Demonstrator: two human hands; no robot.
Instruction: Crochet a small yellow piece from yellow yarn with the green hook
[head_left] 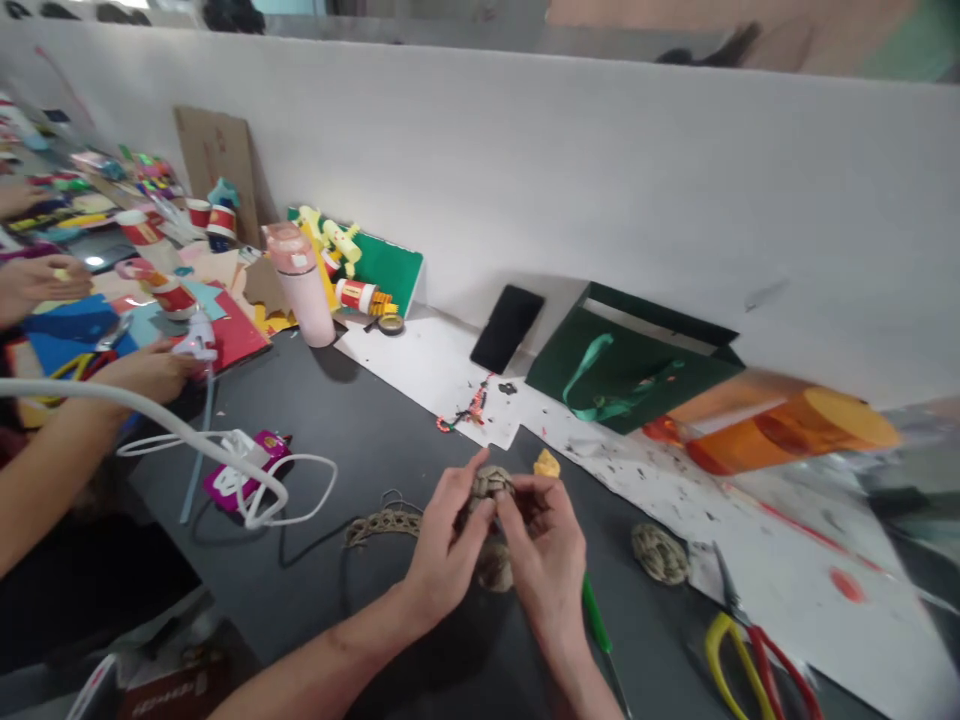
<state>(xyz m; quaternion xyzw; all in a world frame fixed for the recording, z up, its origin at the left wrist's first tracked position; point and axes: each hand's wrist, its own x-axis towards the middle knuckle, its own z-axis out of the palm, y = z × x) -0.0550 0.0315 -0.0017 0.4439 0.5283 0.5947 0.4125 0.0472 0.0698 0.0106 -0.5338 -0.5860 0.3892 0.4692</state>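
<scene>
Between my two hands is a small knotted piece of olive-brown cord (492,483), pinched by the fingertips. My left hand (448,540) is closed on its left side, thumb in front. My right hand (546,535) grips the right side with thumb and fingers. Below them another brown knotted piece (496,568) lies on the dark table, partly hidden by the hands. A braided cord strip (384,525) lies left of my left hand. Further right rests an oval knotted cord piece (660,553). A green-handled tool (596,612) lies beside my right wrist.
Scissors (750,650) with yellow and red handles lie at lower right. Toward the wall stand a phone (508,328), a green paper bag (630,360), an orange container (795,430) and a pink bottle (301,285). A white cable (187,430) and a co-worker's arm (112,410) are at left.
</scene>
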